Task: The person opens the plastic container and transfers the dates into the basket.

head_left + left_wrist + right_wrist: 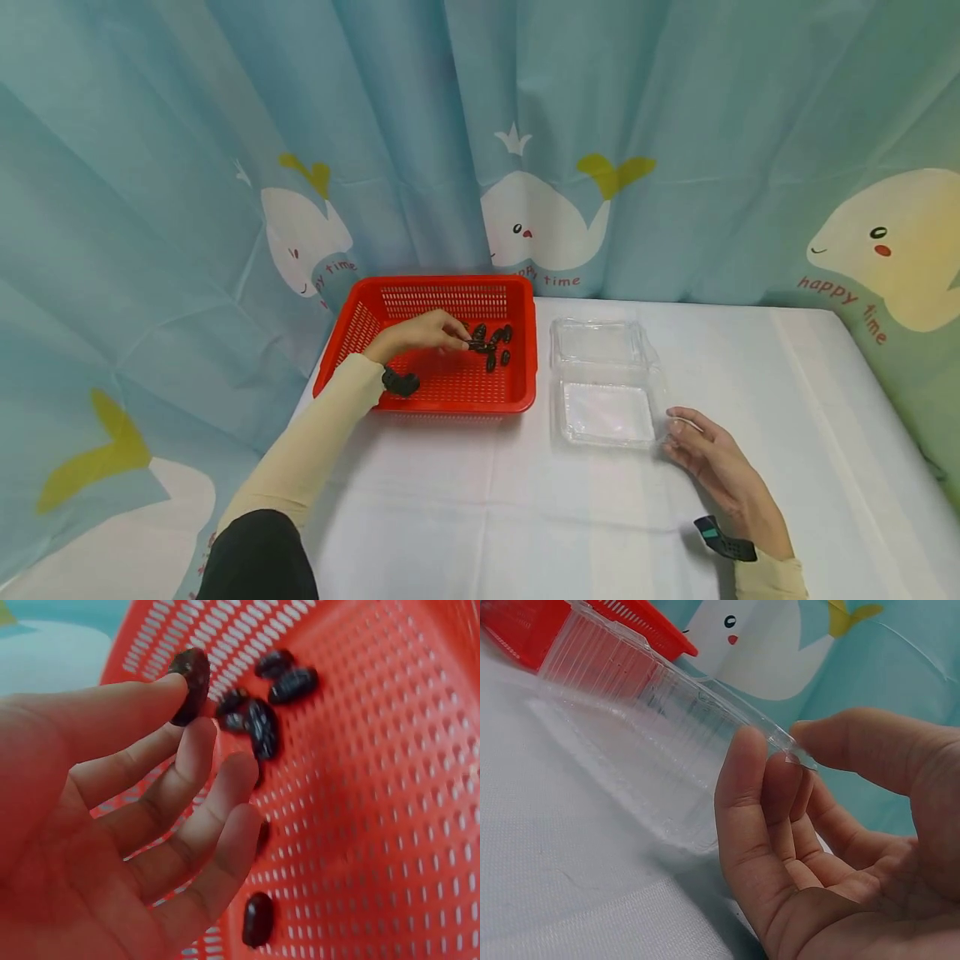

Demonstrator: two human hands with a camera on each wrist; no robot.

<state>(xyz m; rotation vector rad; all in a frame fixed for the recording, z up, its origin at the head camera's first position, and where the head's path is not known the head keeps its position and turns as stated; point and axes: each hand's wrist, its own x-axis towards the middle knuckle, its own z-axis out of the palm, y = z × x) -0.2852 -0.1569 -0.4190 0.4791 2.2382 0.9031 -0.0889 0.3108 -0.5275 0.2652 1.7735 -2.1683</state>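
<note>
Over the red plastic basket (450, 385), my left hand (433, 332) pinches a dark, wrinkled date (193, 684) between thumb and fingertips. Several more shiny dark dates (262, 729) lie on the basket's slotted floor, just beyond the fingers in the left wrist view. To the right, a clear plastic clamshell box (609, 414) lies unfolded on the table, its two halves side by side. My right hand (712, 467) grips the box's right rim near the front corner, thumb above and fingers below. In the right wrist view the clear box wall (604, 656) runs away from the fingertips.
A white cloth (540, 508) covers the table. Behind it hangs a blue curtain (405, 125) printed with whales, close along the basket's back rim. The basket stands left of the clear box with a narrow gap between them.
</note>
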